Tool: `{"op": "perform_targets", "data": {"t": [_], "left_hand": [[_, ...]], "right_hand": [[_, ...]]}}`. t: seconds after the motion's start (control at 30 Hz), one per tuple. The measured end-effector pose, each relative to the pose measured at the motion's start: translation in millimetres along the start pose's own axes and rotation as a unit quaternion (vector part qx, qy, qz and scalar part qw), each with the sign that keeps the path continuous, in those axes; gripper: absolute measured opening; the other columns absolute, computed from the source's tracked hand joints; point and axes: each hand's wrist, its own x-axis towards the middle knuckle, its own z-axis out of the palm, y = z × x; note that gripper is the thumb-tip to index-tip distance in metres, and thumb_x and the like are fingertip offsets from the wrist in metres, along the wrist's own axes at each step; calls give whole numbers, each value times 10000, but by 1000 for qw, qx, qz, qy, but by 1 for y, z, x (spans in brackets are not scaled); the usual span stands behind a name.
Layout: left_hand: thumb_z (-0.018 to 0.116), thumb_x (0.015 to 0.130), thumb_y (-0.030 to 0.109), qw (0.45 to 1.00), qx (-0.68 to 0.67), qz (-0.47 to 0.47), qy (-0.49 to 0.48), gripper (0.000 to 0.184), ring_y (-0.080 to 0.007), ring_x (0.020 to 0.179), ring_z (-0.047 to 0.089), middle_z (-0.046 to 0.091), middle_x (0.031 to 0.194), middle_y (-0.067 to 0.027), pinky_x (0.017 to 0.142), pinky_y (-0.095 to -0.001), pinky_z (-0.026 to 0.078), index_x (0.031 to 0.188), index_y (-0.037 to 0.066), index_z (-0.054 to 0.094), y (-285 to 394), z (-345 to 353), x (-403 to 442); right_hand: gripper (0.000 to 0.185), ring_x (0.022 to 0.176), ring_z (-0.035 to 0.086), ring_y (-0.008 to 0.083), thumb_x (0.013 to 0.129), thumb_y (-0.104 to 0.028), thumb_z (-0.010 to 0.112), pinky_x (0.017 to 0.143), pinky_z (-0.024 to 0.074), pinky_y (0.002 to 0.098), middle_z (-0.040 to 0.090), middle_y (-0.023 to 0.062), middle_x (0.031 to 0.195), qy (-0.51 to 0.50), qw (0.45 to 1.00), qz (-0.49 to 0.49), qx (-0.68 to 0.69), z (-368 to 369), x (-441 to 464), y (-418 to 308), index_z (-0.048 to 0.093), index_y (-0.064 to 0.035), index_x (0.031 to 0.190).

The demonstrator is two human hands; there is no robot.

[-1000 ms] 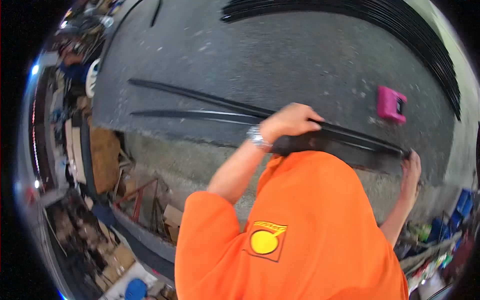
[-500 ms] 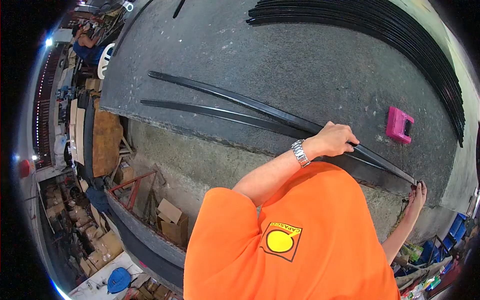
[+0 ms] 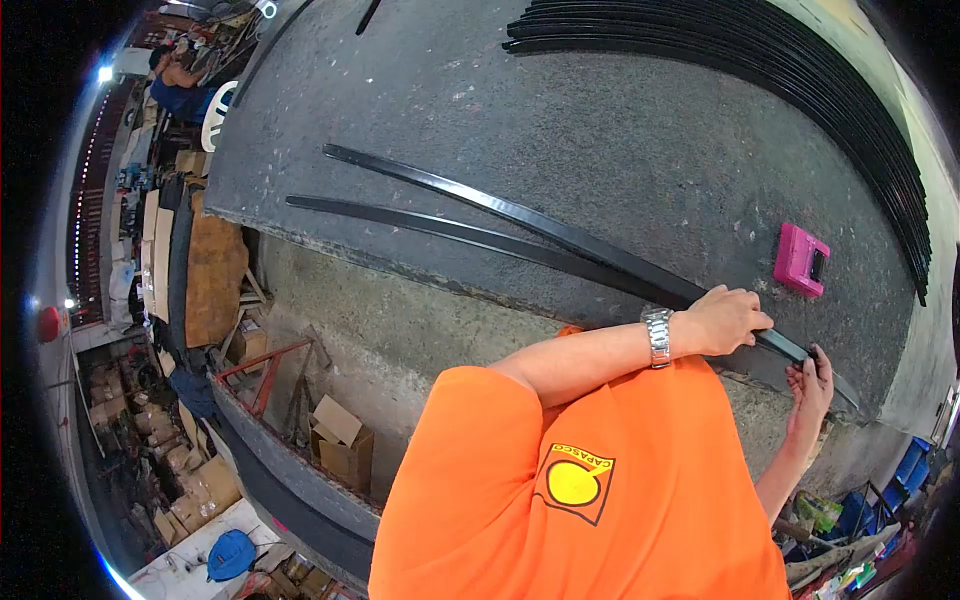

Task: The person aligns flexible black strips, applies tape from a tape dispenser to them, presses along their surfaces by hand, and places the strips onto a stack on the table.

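Observation:
A long black bar (image 3: 560, 231) runs diagonally across the dark grey work surface, its far end at the left. My left hand (image 3: 722, 322), with a metal-band watch on the wrist, is closed around it near its right part. At the right end of this bar, my right hand (image 3: 812, 388) pinches the tip between thumb and fingers. A second black bar (image 3: 440, 228) lies along the near edge of the surface, partly under the first. A bright pink case-like object (image 3: 801, 260) rests beyond my hands.
Many black bars (image 3: 700, 30) lie side by side at the far edge, by the wall. Below the near edge stand an open cardboard box (image 3: 342, 440) and a red metal frame (image 3: 265, 380). Another person (image 3: 180, 85) is at the far left, near a white chair (image 3: 216, 115).
The upper bar has shifted to the right, and my left hand has moved right and down. My right hand has drawn slightly left, so the two hands are closer together.

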Motion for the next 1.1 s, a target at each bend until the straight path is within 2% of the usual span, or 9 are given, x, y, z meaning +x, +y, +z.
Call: {"op": "perform_targets", "data": {"t": [0.4, 0.5, 0.63, 0.77, 0.83, 0.9, 0.97, 1.03, 1.1], "left_hand": [[736, 877, 347, 998, 54, -14, -27, 391, -245, 1076, 635, 671, 1061, -64, 898, -416, 488, 1238, 199, 720, -64, -63, -44], [746, 868, 345, 993, 112, -31, -2, 382, -217, 1106, 612, 665, 1084, -46, 927, -436, 443, 1221, 200, 724, -66, -75, -56], [789, 801, 282, 966, 193, -77, 151, 342, -249, 1136, 589, 637, 1181, -32, 920, -458, 423, 1124, 181, 735, -80, -105, -80], [758, 791, 204, 839, 319, -254, 361, 402, -325, 1210, 560, 618, 1252, -97, 965, -519, 434, 1184, 150, 691, -115, -164, -129], [726, 861, 325, 713, 401, -387, 425, 531, -397, 1357, 449, 491, 1471, -178, 1043, -577, 397, 1324, 92, 608, -151, -192, -177], [725, 881, 396, 619, 380, -497, 475, 551, -408, 1384, 424, 432, 1541, -167, 1059, -590, 381, 1332, 98, 617, -173, -222, -215], [753, 849, 439, 617, 356, -540, 448, 600, -376, 1364, 452, 489, 1508, -104, 1031, -630, 362, 1334, 121, 603, -197, -246, -247], [756, 832, 478, 641, 313, -525, 464, 591, -357, 1353, 474, 504, 1497, -94, 1031, -640, 351, 1293, 131, 631, -204, -262, -260], [769, 815, 480, 621, 297, -540, 484, 598, -334, 1333, 494, 550, 1431, -96, 1041, -626, 331, 1285, 137, 632, -205, -266, -256]], "right_hand": [[360, 795, 616, 97, 1006, -164, 654, 693, 499, 237, 638, 10, 959, 73, 996, -37, 29, -120, 50, 32, 601, -69, 1349], [369, 805, 606, 92, 1011, -167, 648, 669, 483, 228, 627, -4, 990, 93, 994, -36, 34, -141, 64, 42, 591, -91, 1367], [410, 807, 598, 89, 1016, -168, 641, 652, 475, 233, 619, -17, 1033, 77, 997, -19, 14, -175, 88, 58, 551, -121, 1414], [451, 822, 596, 89, 1016, -178, 645, 646, 478, 240, 615, -15, 1041, 88, 996, -5, 7, -187, 102, 79, 516, -141, 1447], [462, 828, 594, 89, 1014, -183, 650, 639, 480, 245, 613, -18, 1049, 100, 995, 7, 3, -187, 106, 87, 510, -155, 1453], [466, 798, 602, 90, 1009, -179, 656, 623, 485, 241, 606, -26, 1016, 133, 991, 20, 14, -175, 105, 88, 506, -185, 1450], [462, 769, 618, 91, 1012, -166, 644, 599, 485, 225, 599, -31, 941, 124, 992, 35, 5, -176, 108, 94, 494, -211, 1447], [454, 769, 621, 94, 1012, -167, 640, 601, 498, 233, 602, -33, 957, 121, 991, 48, 2, -181, 115, 100, 496, -215, 1440], [452, 771, 622, 95, 1010, -163, 640, 604, 503, 236, 608, -33, 986, 122, 991, 57, -8, -185, 117, 102, 499, -213, 1436]]}}
